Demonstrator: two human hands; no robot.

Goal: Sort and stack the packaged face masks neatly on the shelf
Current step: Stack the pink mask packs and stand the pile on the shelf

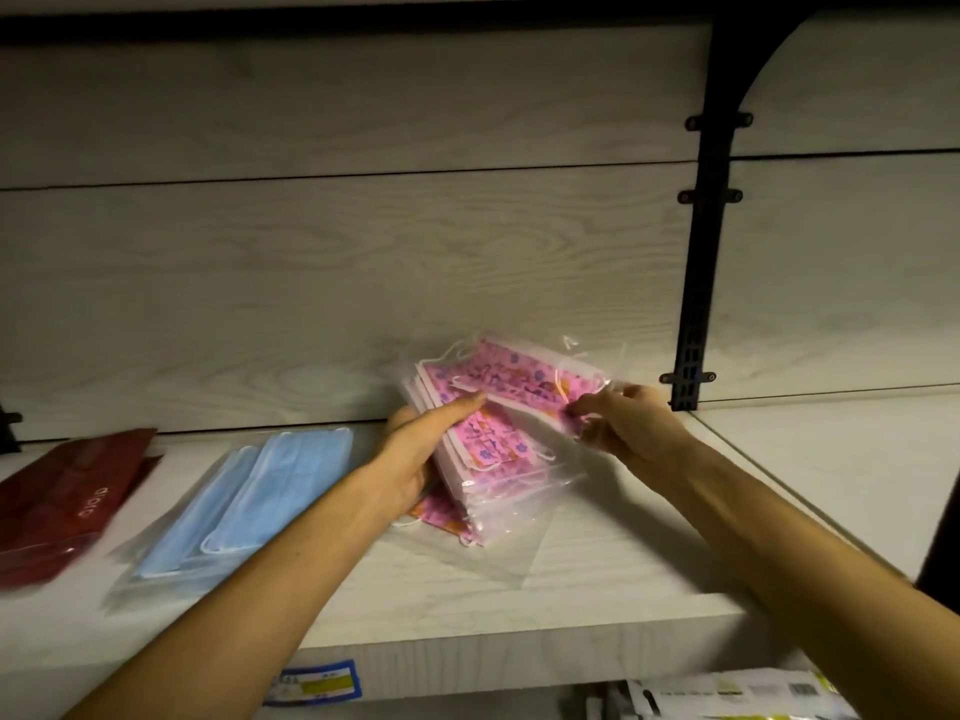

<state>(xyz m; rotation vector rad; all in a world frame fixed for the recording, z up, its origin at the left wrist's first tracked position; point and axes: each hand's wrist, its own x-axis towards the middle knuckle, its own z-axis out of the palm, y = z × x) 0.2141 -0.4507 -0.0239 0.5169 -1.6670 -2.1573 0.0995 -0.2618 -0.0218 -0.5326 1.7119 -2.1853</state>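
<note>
Here, pink mask packs [488,444] lengthwise toward back wall.

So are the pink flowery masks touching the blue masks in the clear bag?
Apart. The head view shows bare pale shelf and the left hand between the pink flowery mask packets and the blue masks in their clear bag.

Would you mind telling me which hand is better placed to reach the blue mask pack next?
Left. The left hand sits beside the blue mask pack; the right hand is beyond the pink mask packs.
</note>
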